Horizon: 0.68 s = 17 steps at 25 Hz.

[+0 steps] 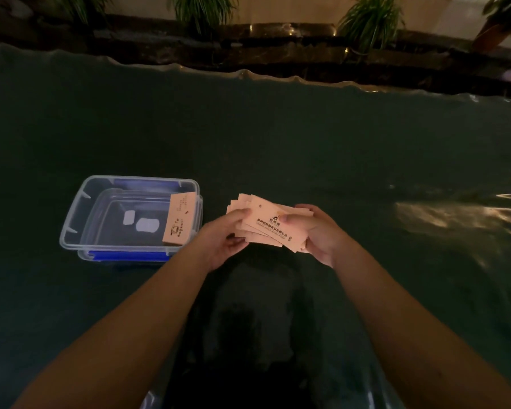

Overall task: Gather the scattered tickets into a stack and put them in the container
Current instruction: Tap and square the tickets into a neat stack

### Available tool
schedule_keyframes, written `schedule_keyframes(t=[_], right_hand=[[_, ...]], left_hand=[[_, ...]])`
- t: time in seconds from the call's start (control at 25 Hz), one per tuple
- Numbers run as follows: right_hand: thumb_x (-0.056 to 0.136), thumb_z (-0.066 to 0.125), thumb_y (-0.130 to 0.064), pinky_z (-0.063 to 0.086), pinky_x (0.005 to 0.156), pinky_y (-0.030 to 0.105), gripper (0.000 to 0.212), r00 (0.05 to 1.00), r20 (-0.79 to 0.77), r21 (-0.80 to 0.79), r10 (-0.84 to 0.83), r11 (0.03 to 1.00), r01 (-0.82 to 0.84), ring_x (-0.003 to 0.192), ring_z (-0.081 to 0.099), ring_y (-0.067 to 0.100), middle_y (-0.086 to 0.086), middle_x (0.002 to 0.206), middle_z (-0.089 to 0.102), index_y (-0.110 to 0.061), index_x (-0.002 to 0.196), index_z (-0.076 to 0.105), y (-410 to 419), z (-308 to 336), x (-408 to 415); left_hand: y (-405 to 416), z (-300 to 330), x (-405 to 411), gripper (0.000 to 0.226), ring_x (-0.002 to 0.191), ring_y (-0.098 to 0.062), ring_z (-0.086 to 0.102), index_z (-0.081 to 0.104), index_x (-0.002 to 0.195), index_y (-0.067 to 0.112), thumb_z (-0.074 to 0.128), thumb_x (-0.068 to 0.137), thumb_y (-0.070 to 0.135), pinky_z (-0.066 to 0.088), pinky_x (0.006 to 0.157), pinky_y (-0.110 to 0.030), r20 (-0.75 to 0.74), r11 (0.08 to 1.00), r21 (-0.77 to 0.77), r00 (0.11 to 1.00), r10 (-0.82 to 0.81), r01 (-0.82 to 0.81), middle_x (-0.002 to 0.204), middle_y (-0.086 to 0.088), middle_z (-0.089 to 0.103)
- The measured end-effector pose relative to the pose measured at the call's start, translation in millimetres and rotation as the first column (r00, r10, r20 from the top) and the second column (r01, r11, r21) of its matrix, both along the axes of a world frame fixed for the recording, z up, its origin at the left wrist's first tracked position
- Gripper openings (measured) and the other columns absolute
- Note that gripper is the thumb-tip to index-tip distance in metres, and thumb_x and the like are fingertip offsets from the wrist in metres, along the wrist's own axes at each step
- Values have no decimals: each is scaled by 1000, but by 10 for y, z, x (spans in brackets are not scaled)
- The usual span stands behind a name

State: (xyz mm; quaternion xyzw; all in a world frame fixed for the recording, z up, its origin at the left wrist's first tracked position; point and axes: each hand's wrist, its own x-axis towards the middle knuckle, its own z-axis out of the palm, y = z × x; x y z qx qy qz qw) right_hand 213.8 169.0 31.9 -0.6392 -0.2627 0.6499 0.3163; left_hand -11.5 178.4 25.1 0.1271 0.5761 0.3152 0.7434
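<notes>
Tickets (266, 224): fanned, uneven, held above dark table (307, 137), pinched between left hand (223, 234) and right hand (314, 231). Best squared edge-to-edge before transfer. Container (80, 214): near left, already holding one stack (179, 219).

Dark green table (278, 137), covering shiny and wrinkled. Clear plastic container (71, 228) sits on it, just left of my left hand (224, 240).

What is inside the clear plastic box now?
A stack of tickets leans at the right wall of the box. Two white patches show on its floor. What lies under the stack is covered.
</notes>
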Motion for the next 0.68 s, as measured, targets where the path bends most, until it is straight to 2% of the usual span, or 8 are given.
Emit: schedule_keyframes(t=[0.08,0.16,0.28,0.36,0.44,0.52,0.6,0.68], right_hand=[[79,93,-16,61,80,41,64,997,66,4,-35,999,35,111,73,28,9,123,76,-20,132,58,92,-118,-48],[77,94,-24,59,73,34,60,987,149,27,-68,998,64,104,74,22,5,120,76,-19,127,61,147,-260,-116],[78,93,-31,58,70,31,57,973,221,18,-65,998,62,100,74,18,2,120,75,-20,124,62,156,-468,-190],[76,94,-36,62,73,34,56,970,234,-3,-67,998,70,100,75,18,1,118,76,-21,121,63,150,-554,-203],[73,96,-39,64,78,38,57,968,236,-27,-81,996,90,101,76,20,1,116,77,-24,118,65,170,-599,-191],[69,98,-38,66,89,45,59,972,211,-48,-101,992,113,103,76,22,2,117,78,-24,116,65,192,-623,-175],[66,99,-39,63,98,49,65,977,185,-63,-102,991,115,107,76,24,4,118,78,-23,119,65,200,-624,-176],[67,97,-41,59,103,51,70,983,158,-84,-88,991,102,112,74,26,4,120,79,-22,125,64,205,-604,-171]], left_hand=[[87,-73,3,39,105,-26,71,68,114,15,86,80,21,60,92,-42,-120,999,-18,992,-37,36,110,-10,79],[156,-201,30,31,103,-22,70,66,110,18,83,85,26,60,90,-38,-241,994,-43,965,-104,96,111,-7,75],[205,-371,94,29,101,-19,65,64,108,22,76,88,38,56,94,-39,-435,979,-74,877,-203,191,110,-3,68],[227,-434,136,27,95,-17,62,63,103,25,72,87,45,53,84,-36,-520,974,-76,825,-222,215,104,-1,64],[263,-462,172,25,91,-15,61,62,97,26,70,87,47,51,77,-34,-536,975,-86,816,-219,205,99,1,63],[314,-475,208,27,91,-15,62,62,103,25,72,86,44,54,81,-34,-485,979,-111,851,-203,170,101,1,64],[354,-460,202,36,91,-15,62,61,110,22,76,84,41,54,78,-33,-438,980,-126,878,-195,155,101,0,64],[387,-442,145,47,97,-18,62,59,116,20,80,80,39,54,86,-36,-390,979,-139,900,-195,152,106,-2,65]])
